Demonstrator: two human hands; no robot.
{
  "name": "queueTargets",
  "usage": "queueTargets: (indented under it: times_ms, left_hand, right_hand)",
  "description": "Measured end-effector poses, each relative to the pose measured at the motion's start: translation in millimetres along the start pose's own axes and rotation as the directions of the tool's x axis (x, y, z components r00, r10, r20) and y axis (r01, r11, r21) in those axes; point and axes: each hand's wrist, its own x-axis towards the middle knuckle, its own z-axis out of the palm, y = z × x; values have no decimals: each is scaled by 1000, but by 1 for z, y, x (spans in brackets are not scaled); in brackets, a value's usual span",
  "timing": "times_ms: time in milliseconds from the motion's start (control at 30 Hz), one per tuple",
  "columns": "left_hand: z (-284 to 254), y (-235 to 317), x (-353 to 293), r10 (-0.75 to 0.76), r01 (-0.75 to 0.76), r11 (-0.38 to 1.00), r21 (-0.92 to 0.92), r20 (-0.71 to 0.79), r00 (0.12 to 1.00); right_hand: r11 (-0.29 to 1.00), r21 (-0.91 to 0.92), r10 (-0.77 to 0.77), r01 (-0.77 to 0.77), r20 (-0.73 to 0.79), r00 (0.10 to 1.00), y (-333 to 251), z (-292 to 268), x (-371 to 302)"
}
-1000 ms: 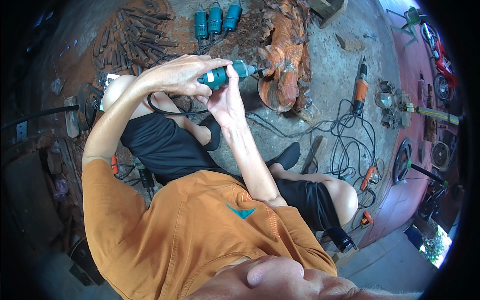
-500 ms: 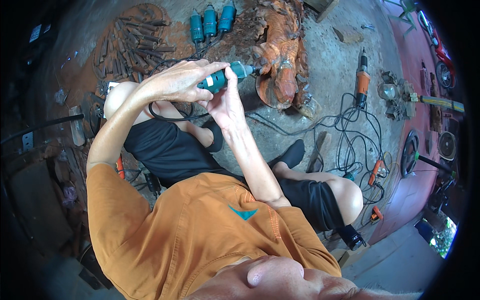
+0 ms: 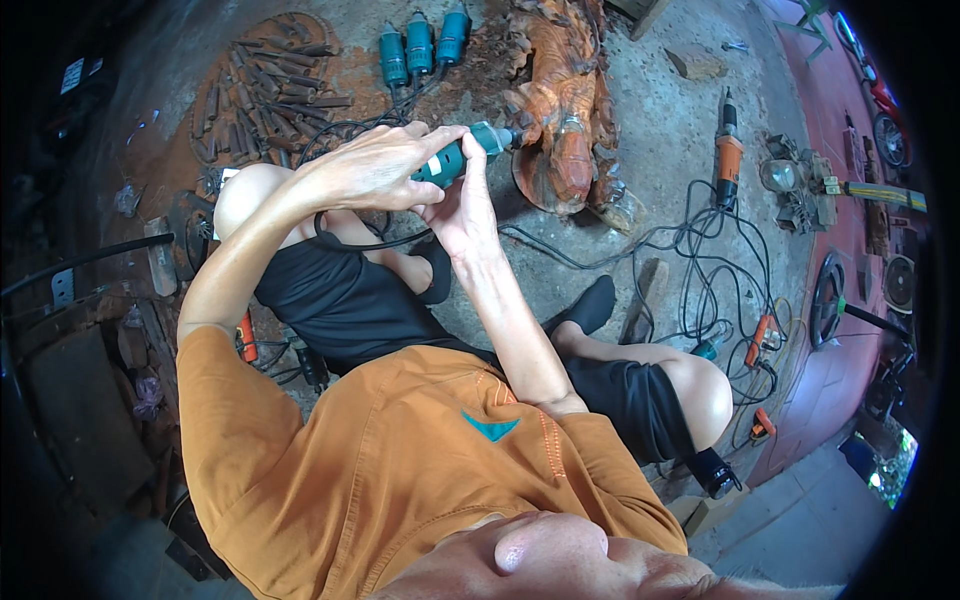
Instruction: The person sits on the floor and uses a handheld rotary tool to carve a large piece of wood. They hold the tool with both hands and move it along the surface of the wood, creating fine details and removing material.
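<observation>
A teal die grinder (image 3: 445,166) is held between both hands, lying at a slant with its nose toward the carving. My left hand (image 3: 368,168) wraps over its body from above, fingers curled. From below, my right hand (image 3: 466,222) grips it with the thumb raised along the near side of the nose. Beyond the grinder lies a reddish-brown carved wooden piece (image 3: 566,110) with ragged edges. The grinder's tip reaches the carving's left side; whether it touches the wood, I cannot tell.
Three teal grinders (image 3: 421,45) stand at the far side, near a round mat of brown rods (image 3: 265,100). An orange grinder (image 3: 728,160) lies to the right above tangled black cables (image 3: 700,265). Wood blocks (image 3: 697,65), a clear lamp (image 3: 781,177) and a pink wall (image 3: 800,330) flank it.
Both hands and the grinder have shifted slightly to the right, toward the carving. The grip looks the same, and the whole view has turned a little.
</observation>
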Motion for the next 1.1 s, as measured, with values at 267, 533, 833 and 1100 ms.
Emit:
queueTargets:
  times_ms: [267, 533, 833, 1100]
  left_hand:
    - [-3, 3, -1, -19, 20, 1000, -2, 33, 999]
    - [-10, 9, -7, -26, 27, 1000, -9, 25, 999]
    - [-33, 5, -10, -4, 24, 935, -354, 57, 998]
    - [-35, 21, -10, 216, -237, 929, -285, -103, 971]
  right_hand:
    - [1000, -9, -8, 8, 8, 1000, 2, 4, -5]
    - [1000, -5, -12, 12, 31, 999, 4, 9, -8]
    - [994, 15, -107, 107, -11, 994, -4, 12, -14]
    - [977, 169, -123, 133, -65, 990, -12, 14, -21]
